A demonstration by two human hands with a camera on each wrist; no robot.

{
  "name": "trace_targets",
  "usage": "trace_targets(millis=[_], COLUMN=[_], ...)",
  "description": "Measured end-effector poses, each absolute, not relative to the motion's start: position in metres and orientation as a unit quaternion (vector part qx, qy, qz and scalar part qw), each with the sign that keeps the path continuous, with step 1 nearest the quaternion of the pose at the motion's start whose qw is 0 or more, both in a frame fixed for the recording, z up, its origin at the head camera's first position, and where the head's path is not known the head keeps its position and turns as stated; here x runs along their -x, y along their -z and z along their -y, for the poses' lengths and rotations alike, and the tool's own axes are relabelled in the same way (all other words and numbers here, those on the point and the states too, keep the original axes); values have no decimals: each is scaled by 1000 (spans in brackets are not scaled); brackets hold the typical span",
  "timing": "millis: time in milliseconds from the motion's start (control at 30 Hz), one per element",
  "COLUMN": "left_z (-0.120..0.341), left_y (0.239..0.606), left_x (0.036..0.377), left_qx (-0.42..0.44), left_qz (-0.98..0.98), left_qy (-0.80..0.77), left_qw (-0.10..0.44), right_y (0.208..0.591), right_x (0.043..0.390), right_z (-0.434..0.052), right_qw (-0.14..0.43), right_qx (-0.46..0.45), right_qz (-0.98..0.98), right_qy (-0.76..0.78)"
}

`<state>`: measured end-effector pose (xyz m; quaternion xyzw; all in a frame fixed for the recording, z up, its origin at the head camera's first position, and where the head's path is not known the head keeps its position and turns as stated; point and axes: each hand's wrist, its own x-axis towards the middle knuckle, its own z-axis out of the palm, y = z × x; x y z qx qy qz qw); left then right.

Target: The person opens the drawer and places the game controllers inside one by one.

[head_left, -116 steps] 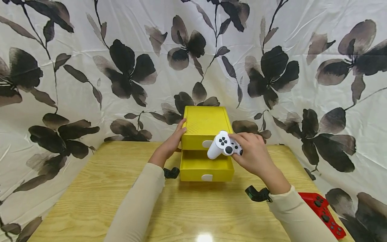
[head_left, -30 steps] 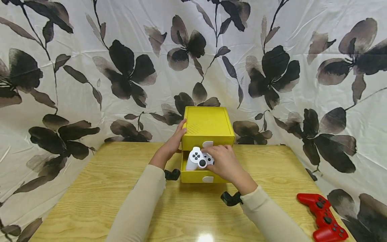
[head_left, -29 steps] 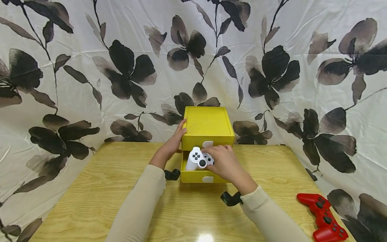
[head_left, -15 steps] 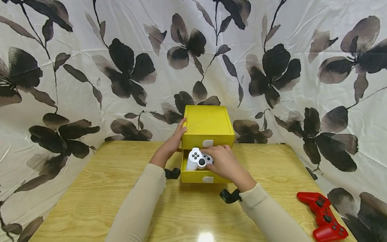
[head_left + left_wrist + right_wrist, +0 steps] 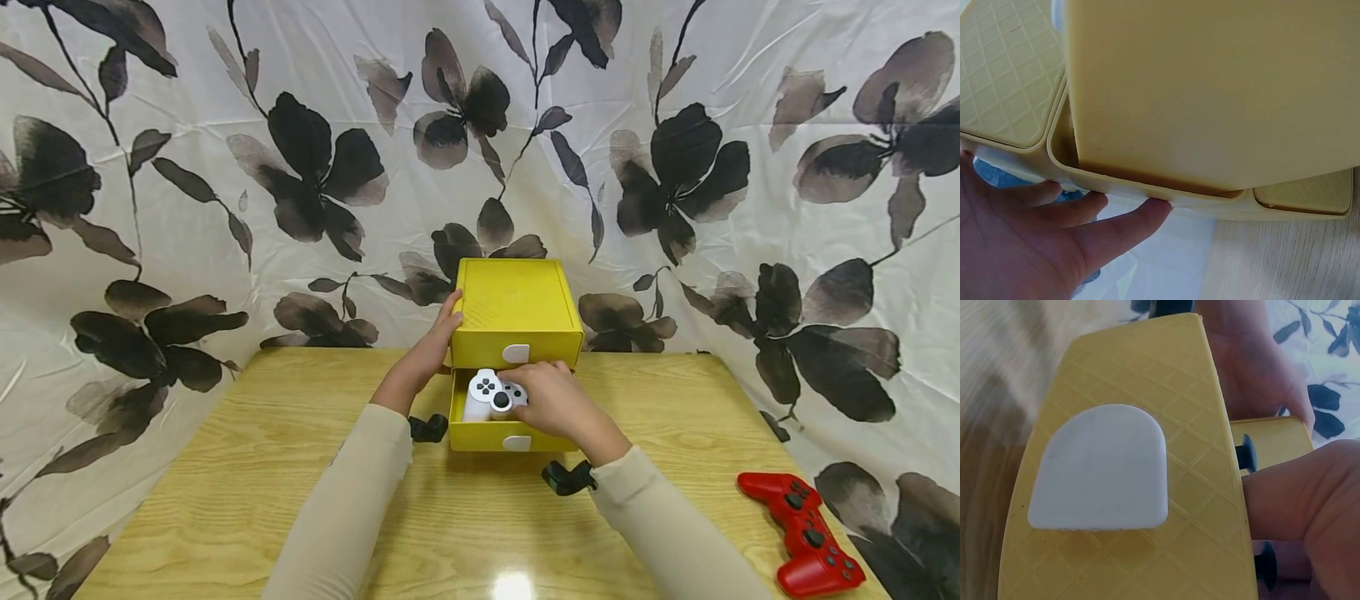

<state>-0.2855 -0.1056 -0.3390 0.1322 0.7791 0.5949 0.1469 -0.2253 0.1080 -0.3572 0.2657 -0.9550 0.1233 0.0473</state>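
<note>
A small yellow drawer cabinet [image 5: 517,296] stands at the table's back, its lower drawer [image 5: 480,437] pulled out. Inside that drawer sits a white game controller [image 5: 480,398], its left grip and one thumbstick showing. My right hand [image 5: 553,402] reaches into the drawer and pinches the controller, hiding its right part. In the right wrist view, the thumb lies between dark thumbsticks [image 5: 1266,565], behind the drawer's white pull tab [image 5: 1100,469]. My left hand [image 5: 422,360] rests against the cabinet's left side; the left wrist view shows extended fingers [image 5: 1125,231] touching its edge.
On the right, near the wooden table's [image 5: 300,467] edge, lies a red game controller [image 5: 802,537]. Directly above the open drawer is the upper drawer [image 5: 480,350], pushed in. A floral cloth [image 5: 360,50] hangs behind and beside the table.
Earlier, my right hand held the white controller above the lower drawer; it has since lowered it leftward inside. Over the last second the hand barely moves. My left hand stays at the cabinet.
</note>
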Motion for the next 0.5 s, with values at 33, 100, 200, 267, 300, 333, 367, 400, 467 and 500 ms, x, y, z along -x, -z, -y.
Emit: trace_targets(millis=[33, 100, 200, 267, 300, 333, 367, 400, 467, 500], left_z=[105, 105, 105, 105, 105, 105, 105, 105, 105, 105], left_y=[338, 337, 337, 338, 338, 339, 339, 339, 339, 340], left_x=[285, 283, 284, 285, 285, 285, 286, 286, 287, 286], left_qx=[-132, -132, -133, -133, -133, -134, -134, -134, -134, -134], left_qz=[-780, -780, -779, -779, -778, -778, -778, -778, -779, -779], left_qy=[-594, -594, -595, -596, -597, -596, -596, -596, -596, -595], left_qw=[146, 146, 145, 144, 144, 144, 144, 144, 145, 144], right_y=[357, 358, 358, 359, 360, 360, 360, 360, 361, 361], right_x=[226, 228, 230, 232, 232, 233, 234, 235, 235, 236], right_z=[-108, -107, -107, -106, -106, -106, -106, -106, -105, -105], right_qw=[44, 36, 27, 23, 21, 19, 16, 12, 6, 3], right_qx=[-265, -263, -262, -262, -262, -262, -261, -260, -257, -256], right_qz=[955, 956, 956, 957, 957, 957, 957, 958, 958, 958], right_qy=[-125, -128, -126, -125, -122, -121, -122, -124, -126, -127])
